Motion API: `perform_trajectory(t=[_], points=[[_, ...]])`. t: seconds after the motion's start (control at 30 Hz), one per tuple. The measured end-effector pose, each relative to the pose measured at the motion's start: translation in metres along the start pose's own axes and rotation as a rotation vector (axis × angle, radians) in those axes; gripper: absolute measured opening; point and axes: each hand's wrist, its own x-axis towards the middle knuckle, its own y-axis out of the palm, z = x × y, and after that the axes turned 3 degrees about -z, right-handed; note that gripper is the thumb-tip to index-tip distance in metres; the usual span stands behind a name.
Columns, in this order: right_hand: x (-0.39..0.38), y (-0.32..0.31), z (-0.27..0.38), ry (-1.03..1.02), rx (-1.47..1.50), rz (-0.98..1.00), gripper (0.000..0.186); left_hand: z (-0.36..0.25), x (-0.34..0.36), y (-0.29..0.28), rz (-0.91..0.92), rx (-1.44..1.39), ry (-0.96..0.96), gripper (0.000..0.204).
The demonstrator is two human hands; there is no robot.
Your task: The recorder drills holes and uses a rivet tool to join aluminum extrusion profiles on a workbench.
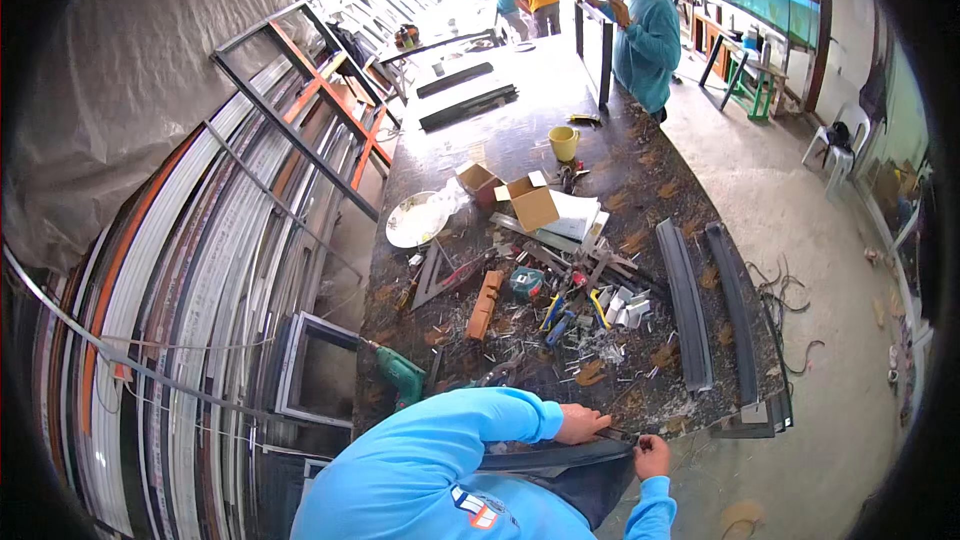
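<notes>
A dark metal profile lies across in front of my body at the near edge of the workbench. My left hand is closed near its right end, with a small dark piece at the fingertips that is too small to name. My right hand has its fingers curled around the profile's right end, close to the left hand. A green power drill rests on the bench by my left arm. Two more dark profiles lie lengthwise on the right side of the bench.
Scattered screws, pliers, offcuts and a brown block cover the middle of the workbench. Beyond them are opened cardboard boxes, a white plate and a yellow mug. A co-worker holds a dark frame. Long profiles stand stacked left.
</notes>
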Motion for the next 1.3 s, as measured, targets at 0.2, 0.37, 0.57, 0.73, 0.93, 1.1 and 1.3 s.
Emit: perform_trajectory(t=[0.2, 0.37, 0.57, 0.73, 0.93, 1.1, 1.3], points=[[0.01, -0.004, 0.002, 0.072, -0.061, 0.05, 0.024, -0.009, 0.005, -0.015, 0.051, 0.179, 0.014, 0.043], [0.003, -0.003, 0.005, 0.017, -0.049, 0.029, 0.023, -0.013, 0.0, -0.021, 0.121, 0.206, -0.071, 0.069], [-0.004, 0.002, 0.004, -0.013, -0.033, -0.01, 0.023, 0.008, -0.01, 0.027, -0.023, 0.046, 0.14, 0.07], [-0.003, -0.003, 0.016, 0.012, -0.023, -0.003, 0.024, 0.007, -0.002, 0.002, 0.047, 0.135, 0.053, 0.045], [-0.001, -0.005, 0.021, -0.016, -0.048, 0.01, 0.023, -0.026, 0.0, -0.051, 0.302, 0.28, -0.09, 0.041], [0.003, -0.004, 0.022, -0.035, -0.107, -0.03, 0.021, 0.02, 0.007, -0.008, -0.036, 0.143, 0.076, 0.076], [-0.008, -0.009, 0.039, 0.031, -0.056, -0.002, 0.02, 0.021, 0.011, -0.002, 0.017, -0.018, -0.007, 0.055]])
